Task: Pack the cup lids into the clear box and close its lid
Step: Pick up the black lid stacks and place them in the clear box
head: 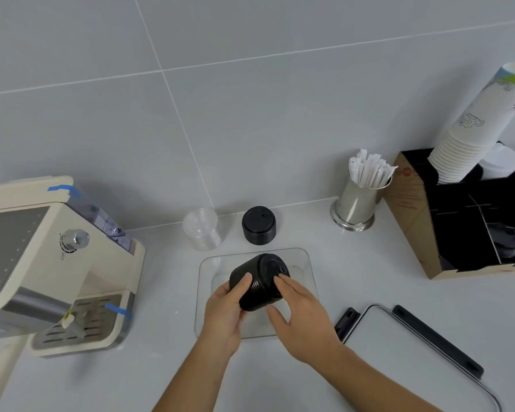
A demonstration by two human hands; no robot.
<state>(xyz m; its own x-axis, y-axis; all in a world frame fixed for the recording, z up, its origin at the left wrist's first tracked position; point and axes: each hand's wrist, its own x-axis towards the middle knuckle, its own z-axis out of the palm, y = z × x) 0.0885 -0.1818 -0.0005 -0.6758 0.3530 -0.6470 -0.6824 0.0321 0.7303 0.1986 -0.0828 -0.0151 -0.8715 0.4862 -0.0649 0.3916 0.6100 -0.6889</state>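
A stack of black cup lids lies tilted on its side over the open clear box. My left hand grips the stack from the left, thumb on top. My right hand rests flat against the stack's right side, fingers apart. A second stack of black lids stands upright behind the box. To its left stands a stack of clear lids. The box's lid, clear with black latches, lies flat on the counter to the right.
A cream coffee machine fills the left. A steel cup of wrapped stirrers stands at the back right. A cardboard organiser with paper cups and more black lids occupies the far right. The tiled wall runs behind.
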